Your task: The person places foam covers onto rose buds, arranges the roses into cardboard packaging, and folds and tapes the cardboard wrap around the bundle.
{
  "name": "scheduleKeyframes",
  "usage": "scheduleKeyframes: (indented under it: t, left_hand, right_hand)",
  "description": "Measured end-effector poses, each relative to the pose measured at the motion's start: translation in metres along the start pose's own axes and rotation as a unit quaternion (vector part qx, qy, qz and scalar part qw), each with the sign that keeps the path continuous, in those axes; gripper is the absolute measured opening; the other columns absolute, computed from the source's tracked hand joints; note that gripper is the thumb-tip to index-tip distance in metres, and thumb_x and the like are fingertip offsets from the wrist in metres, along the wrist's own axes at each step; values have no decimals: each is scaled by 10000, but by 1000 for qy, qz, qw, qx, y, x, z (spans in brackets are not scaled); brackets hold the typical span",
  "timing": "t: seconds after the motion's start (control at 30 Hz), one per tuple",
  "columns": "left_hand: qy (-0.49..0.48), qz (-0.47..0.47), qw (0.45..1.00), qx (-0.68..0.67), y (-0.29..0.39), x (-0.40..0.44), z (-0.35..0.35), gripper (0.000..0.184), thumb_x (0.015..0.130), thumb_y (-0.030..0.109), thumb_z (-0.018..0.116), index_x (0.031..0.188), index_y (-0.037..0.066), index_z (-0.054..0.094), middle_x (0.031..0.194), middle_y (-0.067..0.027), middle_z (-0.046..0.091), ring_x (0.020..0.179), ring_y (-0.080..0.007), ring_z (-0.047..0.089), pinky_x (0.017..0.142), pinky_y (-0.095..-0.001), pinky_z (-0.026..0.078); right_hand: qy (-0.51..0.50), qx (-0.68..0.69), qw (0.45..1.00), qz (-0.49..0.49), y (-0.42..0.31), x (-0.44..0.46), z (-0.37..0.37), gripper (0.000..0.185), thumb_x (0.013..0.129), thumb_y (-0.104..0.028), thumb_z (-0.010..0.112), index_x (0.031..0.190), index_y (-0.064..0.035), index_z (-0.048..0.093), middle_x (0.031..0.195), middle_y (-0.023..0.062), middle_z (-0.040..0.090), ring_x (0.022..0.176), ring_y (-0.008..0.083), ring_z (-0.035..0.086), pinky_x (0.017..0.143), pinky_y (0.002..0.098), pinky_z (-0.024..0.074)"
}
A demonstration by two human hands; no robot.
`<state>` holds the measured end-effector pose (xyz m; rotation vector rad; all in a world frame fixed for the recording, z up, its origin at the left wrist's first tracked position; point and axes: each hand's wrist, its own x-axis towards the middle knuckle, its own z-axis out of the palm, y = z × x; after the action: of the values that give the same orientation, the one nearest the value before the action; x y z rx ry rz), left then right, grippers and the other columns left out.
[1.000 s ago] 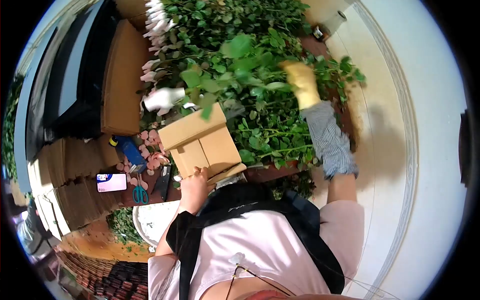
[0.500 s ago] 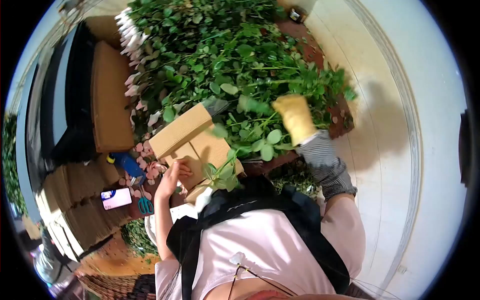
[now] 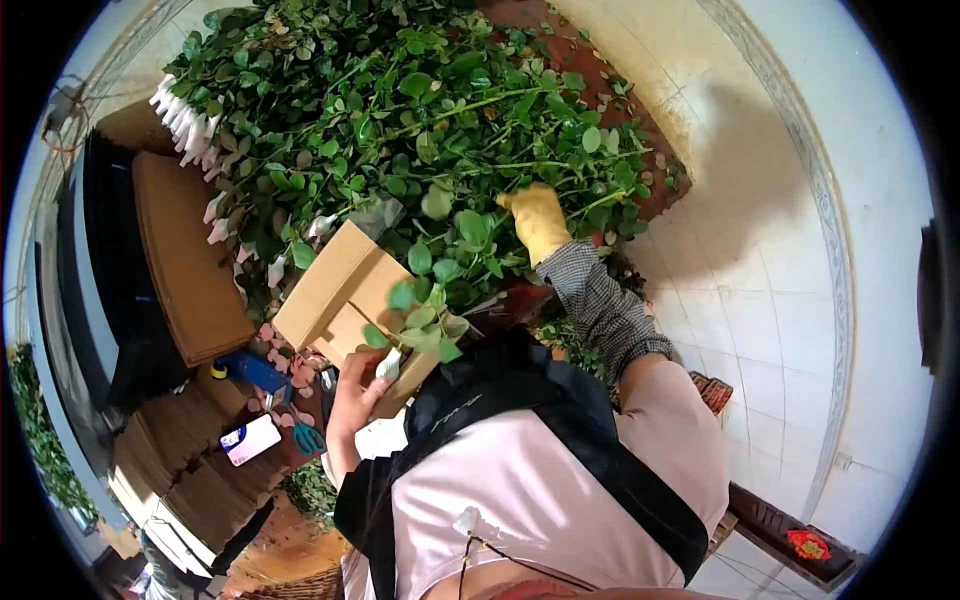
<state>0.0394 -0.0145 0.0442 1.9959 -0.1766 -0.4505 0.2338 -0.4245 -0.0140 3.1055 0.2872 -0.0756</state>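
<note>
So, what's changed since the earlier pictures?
The left hand has taken hold of a white-wrapped flower head, its leaves now over the cardboard box. The gloved right hand has come closer to the wearer since the first picture; what it grips is unclear. The phone and scissors lie as before, though the view has shifted.

Leaves [image 3: 475,228] are green, glove [image 3: 540,222] yellow, sleeve [image 3: 605,305] grey-patterned

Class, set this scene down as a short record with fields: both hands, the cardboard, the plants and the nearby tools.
Left hand: bare, holding a pale flower head
Right hand: yellow-gloved, at the leafy stems; grip unclear
Folded cardboard: next to the left hand
Scissors: teal-handled, beside the phone
</note>
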Motion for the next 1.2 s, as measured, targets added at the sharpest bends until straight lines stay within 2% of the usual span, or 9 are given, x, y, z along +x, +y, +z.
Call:
scheduleKeyframes:
  t: [0.17,0.27,0.4,0.53,0.67,0.73,0.8,0.9,1.2]
  left_hand:
    - [110,-104,964,-219,8,-4,5,402,948,253,695,1264,17,617,1051,-137,590,1008,-271,590,928,-369,466]
    - [43,-85,995,-3,5,3,6,367,915,164,728,1247,30,647,1042,-130,609,986,-273,606,874,-370,492]
    - [107,-25,992,67,10,6,25,350,812,71,792,1153,43,720,1007,-138,606,955,-328,605,843,-399,508]
    - [94,22,986,135,-1,4,25,374,778,83,812,1141,53,729,993,-137,593,972,-337,574,833,-412,492]
    - [120,-36,990,57,8,10,25,332,749,120,836,1052,40,726,968,-137,616,949,-340,610,817,-416,509]
    - [143,-64,986,64,11,9,25,311,742,142,843,1000,30,711,962,-140,628,943,-345,624,819,-412,518]
    - [124,-21,986,111,8,6,24,295,746,154,843,975,31,705,961,-138,630,945,-350,622,818,-407,518]
    - [125,-44,988,81,0,10,25,284,743,167,845,958,37,712,954,-143,620,961,-364,606,851,-427,501]
    - [142,-52,987,60,3,3,28,284,745,171,839,967,38,722,978,-152,617,998,-370,600,894,-436,490]
  right_hand:
    - [43,-103,994,-2,-46,-9,-96,209,844,-166,576,1035,-202,652,1020,52,637,1039,238,591,1075,418,367]
    - [15,-137,990,34,-54,-6,-73,151,887,-162,593,933,-172,736,971,58,688,1011,258,609,1118,420,333]
    - [-66,-57,996,-31,-7,-24,43,407,986,-153,526,1385,-170,603,1367,141,611,1278,307,555,1146,455,369]
    - [-308,215,927,-4,15,3,-69,510,995,-146,545,1498,-173,461,1523,151,474,1337,345,508,1147,430,393]
    - [-49,278,957,-70,-2,42,-94,526,947,-220,644,1439,-113,493,1401,194,569,1217,353,590,1046,431,486]
    - [46,15,996,-72,-21,62,-73,530,876,-232,738,1365,-116,570,1394,163,574,1292,337,524,1112,461,411]
    - [-63,-64,996,-16,-26,73,-41,441,889,-218,688,1310,-112,608,1438,177,525,1322,350,480,1130,509,367]
    - [183,-15,979,-86,-7,88,-9,163,925,-158,605,1002,-85,729,1234,138,672,1266,324,554,1128,478,393]
    - [426,-137,889,-96,129,68,-185,256,856,-33,544,1049,-31,712,1158,150,709,1107,348,636,995,459,480]
